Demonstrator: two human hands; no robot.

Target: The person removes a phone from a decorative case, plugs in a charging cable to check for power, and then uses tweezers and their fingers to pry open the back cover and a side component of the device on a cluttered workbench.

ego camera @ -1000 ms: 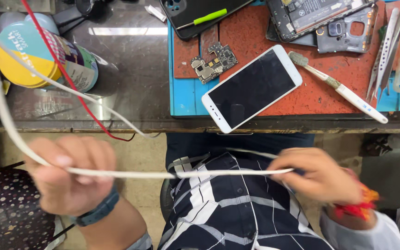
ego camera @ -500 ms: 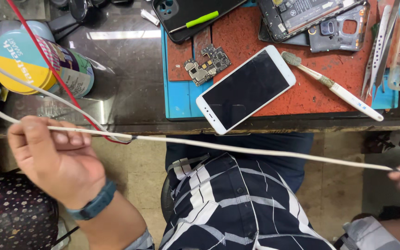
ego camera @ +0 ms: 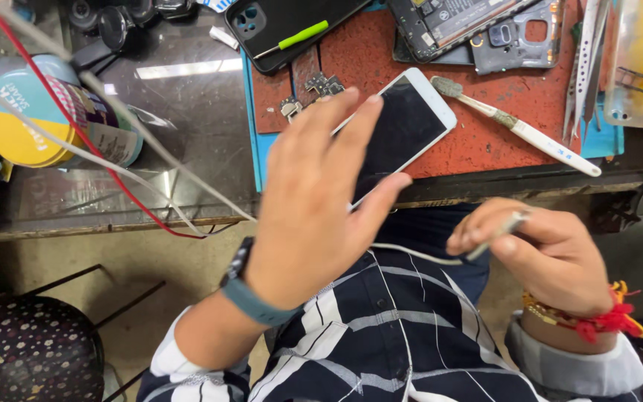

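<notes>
Left hand (ego camera: 321, 205) — earlier gripping the white cable (ego camera: 418, 255) — now spread wide over the white phone (ego camera: 411, 123). Right hand (ego camera: 537, 249), returned inward, pinches the cable's plug end.

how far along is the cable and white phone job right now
Done: the right hand pinches the plug end of the white cable. In hand: the left hand reaches, fingers spread, over the white phone on the red mat. Left: the plug is not yet in the phone.
</notes>
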